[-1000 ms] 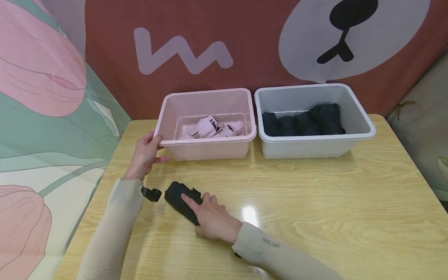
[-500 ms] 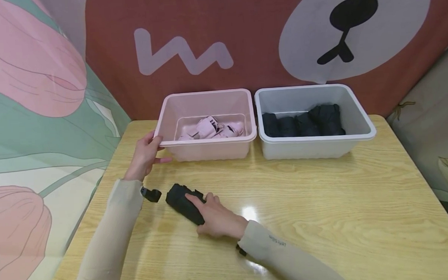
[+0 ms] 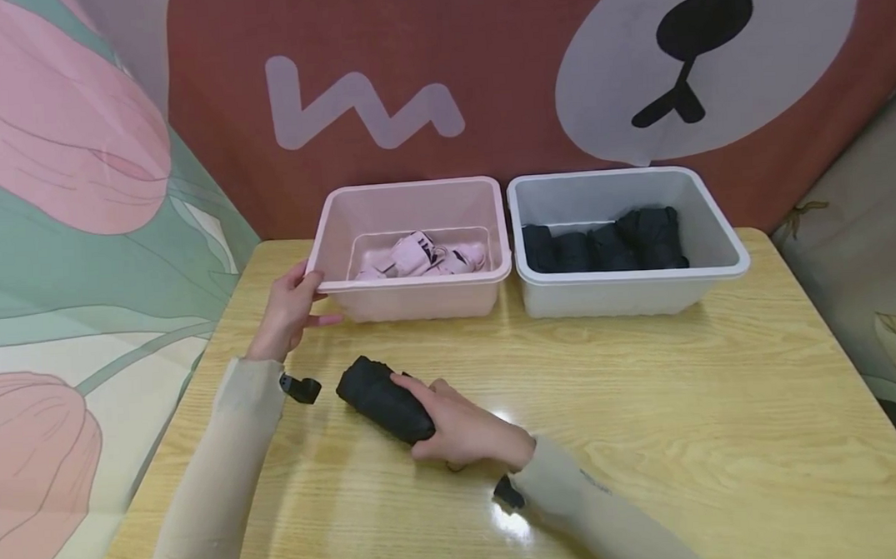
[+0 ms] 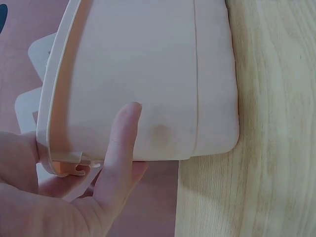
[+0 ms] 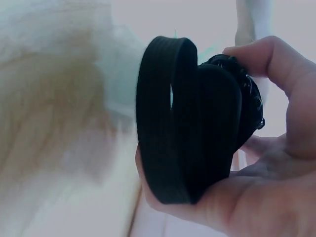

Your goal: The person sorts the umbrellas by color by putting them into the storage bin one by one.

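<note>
My left hand [image 3: 283, 313] holds the front left corner of a pink plastic bin [image 3: 419, 301]. In the left wrist view one digit lies along the outer wall of the pink bin [image 4: 133, 64], while others reach behind the rim. Over the table's middle, my right hand [image 3: 465, 425] grips a black folded umbrella [image 3: 382, 403], thumb and fingers around its near end. The right wrist view shows the umbrella's [image 5: 219, 113] end, its wide strap loop [image 5: 158, 118] and its rib tips. Whether it touches the table is unclear.
Inside the pink bin lie pink bundles [image 3: 414, 254] with black print. A white bin [image 3: 610, 296] stands close to its right, holding several black rolled bundles [image 3: 649, 237]. Both sit at the back of the wooden table [image 3: 649, 404], before a printed cloth backdrop [image 3: 507, 77].
My right hand has moved slightly right, and the umbrella has rolled over and shifted right in its grip. The left hand and both bins have stayed put.
</note>
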`<state>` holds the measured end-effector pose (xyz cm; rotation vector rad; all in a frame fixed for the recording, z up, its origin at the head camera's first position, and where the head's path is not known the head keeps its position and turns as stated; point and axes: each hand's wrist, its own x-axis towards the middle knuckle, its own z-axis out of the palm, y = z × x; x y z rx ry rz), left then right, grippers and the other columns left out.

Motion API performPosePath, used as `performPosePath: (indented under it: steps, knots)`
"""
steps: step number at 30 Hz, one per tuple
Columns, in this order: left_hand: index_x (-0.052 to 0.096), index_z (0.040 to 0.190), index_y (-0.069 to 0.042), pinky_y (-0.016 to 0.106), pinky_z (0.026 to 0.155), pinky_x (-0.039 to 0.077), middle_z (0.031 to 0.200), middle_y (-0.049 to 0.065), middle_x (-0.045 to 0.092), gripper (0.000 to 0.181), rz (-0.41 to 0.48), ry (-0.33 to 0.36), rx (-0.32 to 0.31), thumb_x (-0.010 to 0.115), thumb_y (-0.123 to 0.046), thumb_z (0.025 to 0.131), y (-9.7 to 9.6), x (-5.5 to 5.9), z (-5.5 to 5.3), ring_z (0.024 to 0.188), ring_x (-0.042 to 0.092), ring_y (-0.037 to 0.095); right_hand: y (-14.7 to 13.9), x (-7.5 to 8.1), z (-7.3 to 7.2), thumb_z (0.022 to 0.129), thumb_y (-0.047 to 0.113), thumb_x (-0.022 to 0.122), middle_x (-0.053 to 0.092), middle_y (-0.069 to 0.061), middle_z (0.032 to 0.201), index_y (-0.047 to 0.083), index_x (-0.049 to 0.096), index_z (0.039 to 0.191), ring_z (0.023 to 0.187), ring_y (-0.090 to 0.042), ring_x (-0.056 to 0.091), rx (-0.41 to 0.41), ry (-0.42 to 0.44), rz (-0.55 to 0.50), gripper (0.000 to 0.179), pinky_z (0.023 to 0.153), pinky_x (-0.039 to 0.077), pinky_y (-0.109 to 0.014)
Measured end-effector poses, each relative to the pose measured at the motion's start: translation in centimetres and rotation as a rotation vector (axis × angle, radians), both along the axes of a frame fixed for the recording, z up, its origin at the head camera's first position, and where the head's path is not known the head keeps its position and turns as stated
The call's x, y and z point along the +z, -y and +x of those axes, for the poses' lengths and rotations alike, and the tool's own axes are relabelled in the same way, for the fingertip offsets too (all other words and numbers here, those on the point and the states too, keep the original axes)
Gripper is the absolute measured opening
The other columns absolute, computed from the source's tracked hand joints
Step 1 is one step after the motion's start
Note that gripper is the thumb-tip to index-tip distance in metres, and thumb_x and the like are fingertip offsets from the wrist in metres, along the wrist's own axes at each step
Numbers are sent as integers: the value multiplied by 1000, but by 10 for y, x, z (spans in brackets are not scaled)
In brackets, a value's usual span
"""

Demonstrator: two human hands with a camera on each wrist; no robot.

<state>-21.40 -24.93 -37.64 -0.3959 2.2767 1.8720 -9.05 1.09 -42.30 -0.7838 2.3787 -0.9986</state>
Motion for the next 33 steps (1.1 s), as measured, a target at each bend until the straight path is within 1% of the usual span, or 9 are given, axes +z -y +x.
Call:
performPosePath:
  steps: [5, 9, 14, 17, 21, 24, 29, 31, 33]
  knots:
    - [29, 153, -25, 43, 79, 60, 153, 14, 34, 51, -5, 0, 2, 38, -31, 103, 0, -1, 0, 131, 44, 32, -12, 8, 1, 75, 24, 73, 50, -8, 115, 37, 19, 153, 97, -16, 47, -45, -29, -3, 96, 84, 46, -29]
    - [30, 153, -25, 47, 84, 57, 152, 14, 36, 51, -13, -5, 8, 38, -31, 103, -1, -1, -1, 129, 46, 31, -23, 18, 1, 74, 23, 71, 49, -7, 119, 38, 20, 152, 100, -17, 47, -82, -35, -58, 95, 87, 46, -32]
    - [31, 152, -22, 48, 89, 55, 150, 15, 39, 50, -32, -31, 19, 37, -29, 103, -1, -2, -2, 125, 49, 31, -38, 33, 0, 72, 22, 72, 50, -6, 120, 38, 22, 152, 97, -19, 48, -132, -91, -136, 95, 83, 46, -33]
    - [31, 152, -22, 48, 90, 55, 149, 16, 39, 50, -38, -38, 17, 36, -29, 103, -2, -3, -2, 124, 49, 30, -49, 42, -1, 71, 20, 72, 49, -7, 131, 37, 22, 152, 106, -20, 50, -166, -150, -175, 96, 90, 46, -38]
    - [29, 153, -24, 46, 92, 55, 150, 16, 38, 50, -40, -40, 11, 34, -31, 103, -3, -3, -2, 122, 50, 27, -63, 50, -5, 71, 17, 72, 39, -4, 150, 32, 23, 153, 125, -23, 46, -219, -219, -222, 97, 103, 42, -46]
    - [28, 153, -24, 43, 92, 55, 150, 16, 38, 51, -42, -44, 12, 34, -31, 104, -2, -4, -2, 118, 52, 24, -73, 54, -9, 72, 15, 72, 38, -5, 152, 30, 23, 153, 128, -24, 45, -262, -223, -260, 95, 103, 42, -47]
    - [27, 154, -22, 39, 91, 56, 149, 17, 39, 51, -54, -56, 5, 33, -31, 104, -2, -4, -2, 111, 54, 19, -90, 64, -12, 75, 11, 72, 46, -11, 143, 30, 22, 153, 122, -29, 50, -340, -203, -297, 94, 95, 47, -48]
    - [27, 154, -20, 39, 92, 56, 148, 18, 40, 51, -60, -61, -1, 33, -31, 104, -2, -3, -2, 108, 54, 17, -97, 68, -13, 76, 11, 72, 48, -13, 140, 31, 21, 153, 116, -30, 52, -377, -216, -302, 95, 91, 49, -48]
    - [27, 154, -19, 41, 94, 55, 148, 19, 40, 51, -68, -64, -5, 33, -31, 104, -2, -2, -2, 106, 54, 15, -105, 72, -15, 77, 10, 71, 48, -15, 138, 31, 19, 153, 115, -31, 52, -414, -235, -314, 94, 90, 48, -48]
